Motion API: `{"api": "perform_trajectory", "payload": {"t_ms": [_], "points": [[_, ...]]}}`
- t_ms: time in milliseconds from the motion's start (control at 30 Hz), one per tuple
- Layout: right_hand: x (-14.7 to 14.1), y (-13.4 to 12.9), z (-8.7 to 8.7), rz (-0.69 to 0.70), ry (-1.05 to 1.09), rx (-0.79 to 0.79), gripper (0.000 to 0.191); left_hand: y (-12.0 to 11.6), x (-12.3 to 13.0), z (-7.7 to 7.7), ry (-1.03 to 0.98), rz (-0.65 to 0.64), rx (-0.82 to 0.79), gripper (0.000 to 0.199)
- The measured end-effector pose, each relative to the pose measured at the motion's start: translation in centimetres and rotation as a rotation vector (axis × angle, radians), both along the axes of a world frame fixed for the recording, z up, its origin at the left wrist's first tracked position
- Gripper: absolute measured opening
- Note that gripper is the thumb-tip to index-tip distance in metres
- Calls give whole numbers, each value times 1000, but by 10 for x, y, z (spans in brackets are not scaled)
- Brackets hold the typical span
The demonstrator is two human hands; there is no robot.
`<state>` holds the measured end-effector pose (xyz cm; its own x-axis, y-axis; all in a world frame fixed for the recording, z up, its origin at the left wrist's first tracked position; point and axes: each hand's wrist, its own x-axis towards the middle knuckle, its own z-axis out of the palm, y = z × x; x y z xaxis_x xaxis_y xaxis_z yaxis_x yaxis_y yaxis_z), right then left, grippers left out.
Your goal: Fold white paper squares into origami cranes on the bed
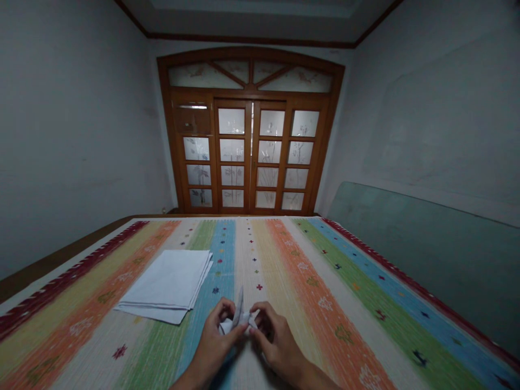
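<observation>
A small folded piece of white paper (239, 310) is held between my two hands near the front of the table, with one thin pointed flap standing up from it. My left hand (218, 331) pinches its left side with thumb and fingers. On the other side, my right hand (273, 331) grips the right part, its fingers curled and thumb close to the left thumb. The fingers hide much of the paper's lower folds. To the left of my hands lies a loose stack of white paper sheets (168, 279), their edges slightly fanned.
A striped, multicoloured cloth (325, 303) covers the table. Along the right side stands a pale green panel (406, 233). Beyond the far table edge are wooden doors with glass panes (249, 157), between bare grey walls.
</observation>
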<state>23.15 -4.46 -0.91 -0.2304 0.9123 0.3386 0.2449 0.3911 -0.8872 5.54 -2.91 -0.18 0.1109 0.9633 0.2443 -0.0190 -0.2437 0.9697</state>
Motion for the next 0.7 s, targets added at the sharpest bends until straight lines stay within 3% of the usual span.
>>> {"api": "perform_trajectory", "payload": {"t_ms": [100,367,533,700], "points": [[-1,3,-2,12,77,-76,38,0,1,-2,-16,-45,-14,36],[0,4,1,56,191,-144,36,-2,2,-3,-4,-101,2,33],[-2,6,3,-12,237,-167,32,-3,1,-8,31,-187,-23,29],[-2,12,-3,-47,341,-224,43,-3,-6,-1,68,-292,48,27]]}}
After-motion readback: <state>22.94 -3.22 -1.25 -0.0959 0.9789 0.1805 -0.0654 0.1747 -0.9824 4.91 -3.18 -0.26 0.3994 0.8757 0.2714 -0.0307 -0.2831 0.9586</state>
